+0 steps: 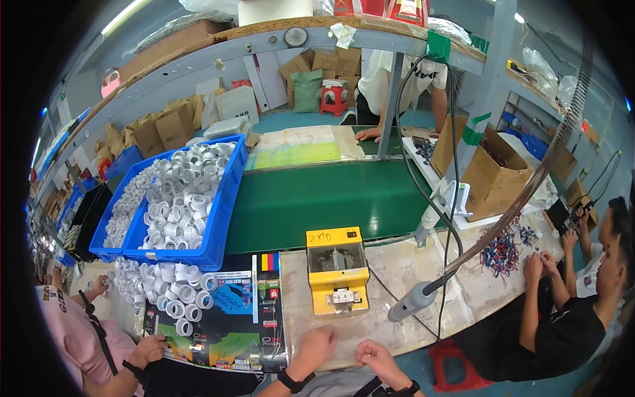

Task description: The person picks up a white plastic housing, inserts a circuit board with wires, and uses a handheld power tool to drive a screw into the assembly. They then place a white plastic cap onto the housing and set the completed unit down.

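Note:
Both my hands are at the near edge of the worktable. My left hand (316, 348) has its fingers curled in, and any held thing is hidden. Just to its right, my right hand (374, 358) is closed with fingertips pressed together; whatever it may pinch is too small to make out. Beyond them stands a yellow machine (319, 284), like a screw feeder, with a clear-topped bin and a metal outlet facing me. A grey cylindrical tool (409, 302), like an electric screwdriver, lies slanted right of it, on a long spring-covered cord (529, 188).
White plastic rings (175, 291) spill onto a printed dark sheet (231, 331) beside a blue bin (221, 225) of white parts. A green conveyor belt (317, 202) runs behind. Co-workers sit left and right; another leans in opposite. Red-blue wired parts (501, 253) lie near a cardboard box (496, 175).

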`<state>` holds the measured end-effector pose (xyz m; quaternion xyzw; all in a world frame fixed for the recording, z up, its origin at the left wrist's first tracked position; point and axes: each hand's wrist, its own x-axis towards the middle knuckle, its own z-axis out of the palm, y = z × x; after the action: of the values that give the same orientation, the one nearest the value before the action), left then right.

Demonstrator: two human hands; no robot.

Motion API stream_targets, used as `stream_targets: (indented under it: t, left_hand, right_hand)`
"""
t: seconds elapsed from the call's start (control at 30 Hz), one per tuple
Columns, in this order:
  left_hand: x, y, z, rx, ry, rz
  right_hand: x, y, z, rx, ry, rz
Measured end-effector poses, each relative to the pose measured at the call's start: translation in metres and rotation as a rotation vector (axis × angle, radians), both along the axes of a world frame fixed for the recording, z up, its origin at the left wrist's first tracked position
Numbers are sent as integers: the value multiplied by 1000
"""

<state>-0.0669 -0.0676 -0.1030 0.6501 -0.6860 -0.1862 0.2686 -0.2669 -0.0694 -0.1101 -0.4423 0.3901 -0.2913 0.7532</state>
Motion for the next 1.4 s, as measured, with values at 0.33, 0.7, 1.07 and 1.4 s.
stream_targets:
  t: [0.33, 0.7, 1.07, 1.4]
  left_hand:
    - [1, 6, -7, -13, -280, -160]
    - [-13, -1, 3, -121, -490, -297]
    - [-46, 30, 44, -325, 4, -413]
    - [24, 83, 124, -365, 341, -97]
  right_hand:
    - [-2, 0, -8, 274, -98, -24]
    - [-1, 6, -1, 300, -103, -4]
    - [11, 15, 6, 820, -392, -298]
    - [-116, 33, 33, -46, 289, -27]
